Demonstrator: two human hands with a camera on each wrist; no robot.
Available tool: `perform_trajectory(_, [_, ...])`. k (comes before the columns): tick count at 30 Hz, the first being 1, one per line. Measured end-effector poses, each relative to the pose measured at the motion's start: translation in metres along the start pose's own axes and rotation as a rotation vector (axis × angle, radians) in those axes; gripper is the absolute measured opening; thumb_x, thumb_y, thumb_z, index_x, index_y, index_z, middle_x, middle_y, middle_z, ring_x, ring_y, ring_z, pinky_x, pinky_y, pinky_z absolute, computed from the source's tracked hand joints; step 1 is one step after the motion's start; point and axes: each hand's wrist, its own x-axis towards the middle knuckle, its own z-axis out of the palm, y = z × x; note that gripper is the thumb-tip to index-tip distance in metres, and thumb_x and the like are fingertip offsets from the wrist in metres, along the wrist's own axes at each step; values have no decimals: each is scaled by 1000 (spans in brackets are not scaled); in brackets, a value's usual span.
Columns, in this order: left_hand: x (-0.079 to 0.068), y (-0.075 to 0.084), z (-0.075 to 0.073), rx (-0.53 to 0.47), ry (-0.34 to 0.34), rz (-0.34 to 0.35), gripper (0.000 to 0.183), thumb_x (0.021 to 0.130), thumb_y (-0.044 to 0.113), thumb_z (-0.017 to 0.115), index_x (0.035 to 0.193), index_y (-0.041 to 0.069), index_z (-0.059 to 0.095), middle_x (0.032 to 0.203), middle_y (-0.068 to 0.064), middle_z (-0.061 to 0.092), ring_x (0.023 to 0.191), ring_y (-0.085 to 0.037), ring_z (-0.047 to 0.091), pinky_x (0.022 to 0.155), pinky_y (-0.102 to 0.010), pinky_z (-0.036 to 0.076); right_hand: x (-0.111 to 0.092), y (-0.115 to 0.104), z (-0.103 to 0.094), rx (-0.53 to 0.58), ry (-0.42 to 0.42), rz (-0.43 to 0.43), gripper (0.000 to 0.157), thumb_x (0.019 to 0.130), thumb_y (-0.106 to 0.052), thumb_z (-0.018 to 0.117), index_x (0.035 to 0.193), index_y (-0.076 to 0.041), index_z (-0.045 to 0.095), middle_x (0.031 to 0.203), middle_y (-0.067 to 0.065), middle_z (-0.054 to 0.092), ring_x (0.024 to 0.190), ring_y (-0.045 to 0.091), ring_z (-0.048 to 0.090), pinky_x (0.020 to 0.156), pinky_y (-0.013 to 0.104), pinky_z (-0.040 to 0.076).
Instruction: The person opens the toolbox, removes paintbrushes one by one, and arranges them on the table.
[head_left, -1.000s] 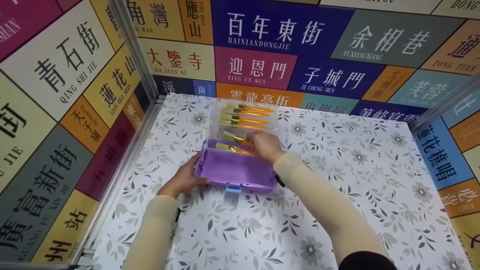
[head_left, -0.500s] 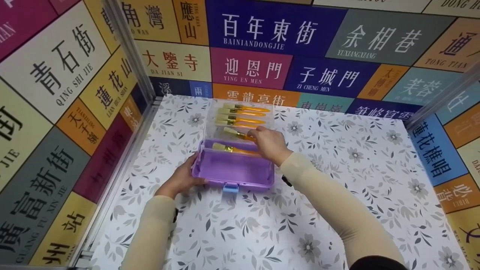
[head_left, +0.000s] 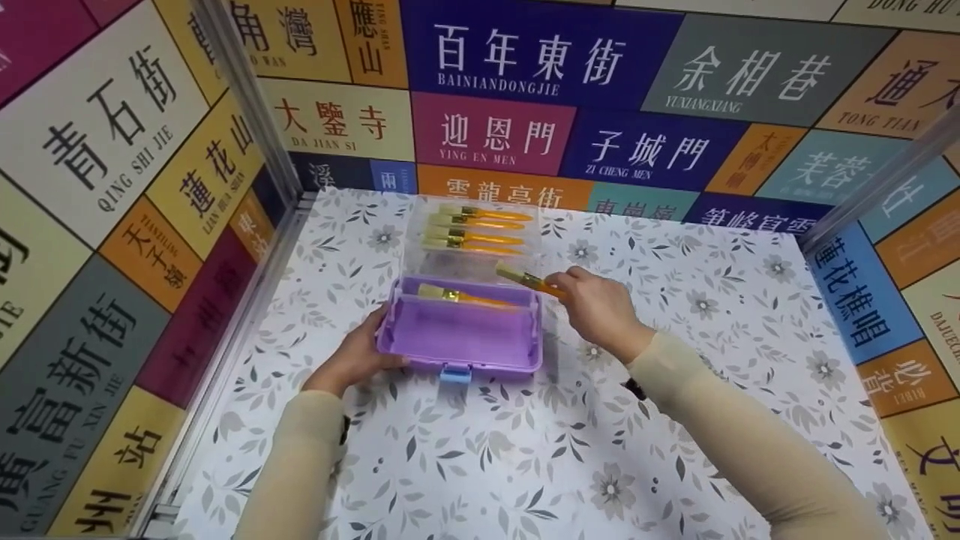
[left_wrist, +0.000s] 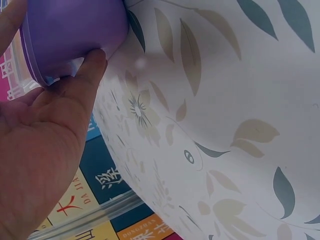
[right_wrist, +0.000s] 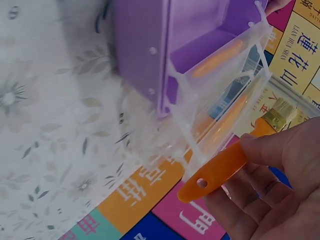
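Note:
In the head view my right hand [head_left: 602,309] pinches a paintbrush [head_left: 529,280] by its orange handle, raised to the right of the other brushes. Its bristles point left; in the right wrist view the thumb presses the orange handle [right_wrist: 217,170] against the fingers. My left hand [head_left: 351,358] grips the left end of an open purple box [head_left: 463,336], thumb near the front corner. Another paintbrush [head_left: 454,295] lies along the box's back edge. Behind, several paintbrushes [head_left: 471,240] rest in the clear lid tray [head_left: 450,266].
A blue latch [head_left: 455,373] hangs from the box's front. Floral-patterned cloth [head_left: 510,465] covers the table. Sign-covered panels [head_left: 491,139] stand behind and at both sides, with a metal corner post [head_left: 259,112] at the left.
My right hand has lifted the paintbrush out of the front of the clear lid tray and carried it right. The left hand stays on the box.

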Motion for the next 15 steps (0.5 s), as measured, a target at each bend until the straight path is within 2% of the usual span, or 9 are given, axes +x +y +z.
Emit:
perform_trajectory(6, [1,0,1,-24,-10,-6,112,72,14,89,160,12,19,155,-21,36,138,-39,38,112,-51,32,-38,25,-9,37,13,62,33,89,-5,71,120,-17,70,101,6,66,70,27,63,59,46,54])
perform_trajectory(15, [0,1,2,8,-3,1,112,72,17,89,160,11,19,156,-20,34,139,-38,36,114,-50,28,-86,51,-9,78,56,112,31,89,-4,72,119,-13,70,99,7,66,69,27,63,55,46,52])
